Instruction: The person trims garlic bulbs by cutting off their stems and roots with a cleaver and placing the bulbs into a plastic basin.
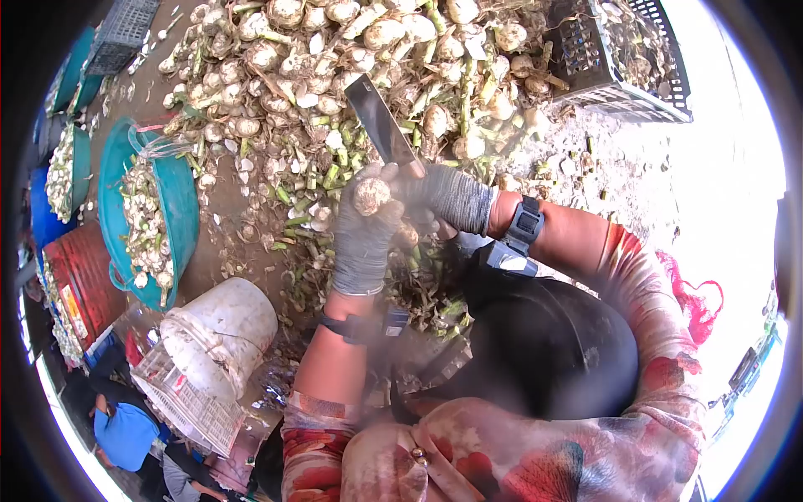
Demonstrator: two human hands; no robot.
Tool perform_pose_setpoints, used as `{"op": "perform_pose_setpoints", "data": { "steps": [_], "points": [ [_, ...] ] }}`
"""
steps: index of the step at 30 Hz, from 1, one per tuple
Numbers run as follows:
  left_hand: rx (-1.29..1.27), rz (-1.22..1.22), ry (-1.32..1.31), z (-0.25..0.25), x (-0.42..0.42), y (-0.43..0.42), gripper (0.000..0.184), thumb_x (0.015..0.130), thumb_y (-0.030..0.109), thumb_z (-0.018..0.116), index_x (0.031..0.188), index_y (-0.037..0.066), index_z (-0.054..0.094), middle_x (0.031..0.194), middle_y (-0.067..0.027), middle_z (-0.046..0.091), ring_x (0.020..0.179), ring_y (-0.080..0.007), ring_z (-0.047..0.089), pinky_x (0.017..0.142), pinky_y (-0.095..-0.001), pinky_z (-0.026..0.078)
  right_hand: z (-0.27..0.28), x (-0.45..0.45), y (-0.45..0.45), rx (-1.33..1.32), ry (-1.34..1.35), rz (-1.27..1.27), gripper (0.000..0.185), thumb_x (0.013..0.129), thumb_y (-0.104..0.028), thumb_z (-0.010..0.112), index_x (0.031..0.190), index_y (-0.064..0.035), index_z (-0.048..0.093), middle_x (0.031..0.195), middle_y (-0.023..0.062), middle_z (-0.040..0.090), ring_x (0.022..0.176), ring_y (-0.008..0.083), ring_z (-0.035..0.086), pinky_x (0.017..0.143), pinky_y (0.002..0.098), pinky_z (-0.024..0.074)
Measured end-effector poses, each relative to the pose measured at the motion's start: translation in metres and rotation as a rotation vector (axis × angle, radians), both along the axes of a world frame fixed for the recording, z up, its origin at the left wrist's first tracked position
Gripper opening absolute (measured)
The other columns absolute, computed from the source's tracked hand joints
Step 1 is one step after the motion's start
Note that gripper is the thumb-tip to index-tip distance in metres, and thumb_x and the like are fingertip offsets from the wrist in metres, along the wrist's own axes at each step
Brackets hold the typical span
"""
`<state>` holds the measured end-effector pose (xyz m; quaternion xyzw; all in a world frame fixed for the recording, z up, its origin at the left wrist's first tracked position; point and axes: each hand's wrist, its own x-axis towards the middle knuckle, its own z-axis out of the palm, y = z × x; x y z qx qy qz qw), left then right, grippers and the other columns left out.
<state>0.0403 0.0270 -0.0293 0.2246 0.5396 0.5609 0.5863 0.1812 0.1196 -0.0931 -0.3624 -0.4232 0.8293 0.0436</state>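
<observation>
A pale garlic bulb (371,197) sits in my gloved left hand (361,230), whose fingers are wrapped round it. Just to the right, my gloved right hand (447,197) grips a knife; its wide dark blade (381,121) points up and to the left, above the bulb. The two hands are close together. Another bulb (406,234) shows just below them, partly hidden. Beyond the hands spreads a large heap of garlic bulbs (259,57) with cut green stems (330,176) at its near side.
A teal basin (186,209) of bulbs stands at the left, near a white bucket (242,314) and a red tub (88,276). A black crate (619,94) is at the upper right. A person in blue (125,435) is at the lower left.
</observation>
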Motion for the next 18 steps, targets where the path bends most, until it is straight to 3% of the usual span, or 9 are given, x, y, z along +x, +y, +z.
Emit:
{"op": "perform_pose_setpoints", "data": {
  "steps": [1, 3, 4, 6, 9, 10, 15, 16, 18],
  "points": [
    [0.000, -0.003, 0.001, 0.001, -0.001, 0.000, 0.051, 0.088, 0.026, 0.070, 0.127, 0.005, 0.045, 0.121, -0.0104, 0.056, 0.093, -0.0161, 0.059, 0.079, -0.0281, 0.051, -0.003, 0.002, 0.001, -0.003, 0.025, -0.017, 0.023, 0.091, -0.033, 0.063, 0.098, -0.0108, 0.064, 0.064, 0.0037, 0.059, 0.050, 0.0148, 0.055, 0.043, 0.0313, 0.0424],
    [-0.028, 0.028, 0.035, 0.001, -0.007, 0.000, 0.045, 0.089, 0.031, 0.068, 0.120, 0.003, 0.050, 0.112, -0.0100, 0.060, 0.090, -0.0177, 0.060, 0.076, -0.0324, 0.053, 0.019, 0.011, 0.016, 0.671, 0.014, 0.092, 0.028, 0.090, -0.031, 0.064, 0.107, -0.0087, 0.061, 0.071, 0.0076, 0.064, 0.063, 0.0220, 0.063, 0.058, 0.0359, 0.0498],
    [-0.034, 0.032, 0.053, -0.004, -0.011, -0.002, 0.043, 0.090, 0.034, 0.066, 0.116, 0.003, 0.052, 0.108, -0.0098, 0.062, 0.090, -0.0186, 0.060, 0.076, -0.0347, 0.053, 0.034, 0.017, 0.019, 0.712, -0.152, 0.126, 0.032, 0.086, -0.027, 0.064, 0.109, -0.0062, 0.058, 0.082, 0.0124, 0.067, 0.078, 0.0304, 0.066, 0.071, 0.0397, 0.0516],
    [-0.140, 0.011, -0.041, -0.017, -0.019, -0.010, 0.040, 0.092, 0.035, 0.063, 0.115, 0.003, 0.055, 0.105, -0.0091, 0.063, 0.092, -0.0200, 0.061, 0.080, -0.0359, 0.052, 0.049, 0.029, 0.021, 0.920, -0.201, 0.217, 0.029, 0.084, -0.025, 0.064, 0.107, -0.0073, 0.059, 0.082, 0.0138, 0.066, 0.079, 0.0331, 0.066, 0.070, 0.0412, 0.0515],
    [0.180, -0.633, 1.508, -0.037, -0.033, -0.013, 0.037, 0.095, 0.032, 0.057, 0.125, 0.010, 0.055, 0.114, -0.0074, 0.064, 0.098, -0.0187, 0.061, 0.089, -0.0326, 0.049, 0.076, 0.037, 0.013, 1.234, -0.234, 0.386, 0.022, 0.080, -0.019, 0.062, 0.100, -0.0101, 0.060, 0.080, 0.0144, 0.065, 0.079, 0.0355, 0.065, 0.066, 0.0438, 0.0513],
    [0.267, -0.663, 1.625, -0.079, -0.038, -0.030, 0.035, 0.095, 0.029, 0.057, 0.126, 0.013, 0.055, 0.118, -0.0069, 0.063, 0.100, -0.0174, 0.061, 0.089, -0.0317, 0.049, 0.081, 0.036, 0.009, 1.262, -0.202, 0.410, 0.021, 0.079, -0.018, 0.063, 0.098, -0.0105, 0.060, 0.078, 0.0138, 0.065, 0.077, 0.0348, 0.065, 0.065, 0.0436, 0.0512],
    [0.053, -0.593, 0.832, -0.102, -0.043, -0.054, 0.043, 0.099, 0.033, 0.049, 0.134, 0.008, 0.048, 0.131, -0.0067, 0.057, 0.110, -0.0141, 0.057, 0.093, -0.0287, 0.046, 0.083, 0.039, 0.005, 1.339, -0.136, 0.484, 0.023, 0.074, -0.013, 0.064, 0.097, -0.0101, 0.061, 0.077, 0.0132, 0.064, 0.073, 0.0344, 0.066, 0.060, 0.0430, 0.0514],
    [-0.022, -0.588, 0.673, -0.103, -0.050, -0.056, 0.045, 0.099, 0.033, 0.050, 0.134, 0.005, 0.048, 0.130, -0.0069, 0.057, 0.110, -0.0143, 0.057, 0.093, -0.0294, 0.046, 0.075, 0.041, 0.003, 1.300, -0.177, 0.563, 0.055, 0.066, -0.012, 0.067, 0.119, -0.0112, 0.057, 0.089, 0.0145, 0.065, 0.080, 0.0365, 0.064, 0.067, 0.0440, 0.0516],
    [-0.035, -0.391, 0.487, -0.109, -0.025, -0.059, 0.041, 0.098, 0.030, 0.052, 0.130, 0.005, 0.052, 0.126, -0.0075, 0.060, 0.108, -0.0154, 0.058, 0.092, -0.0303, 0.047, 0.071, 0.040, 0.001, 1.279, -0.197, 0.562, 0.054, 0.066, -0.012, 0.067, 0.119, -0.0111, 0.057, 0.087, 0.0148, 0.065, 0.079, 0.0368, 0.064, 0.066, 0.0442, 0.0514]
  ]
}}
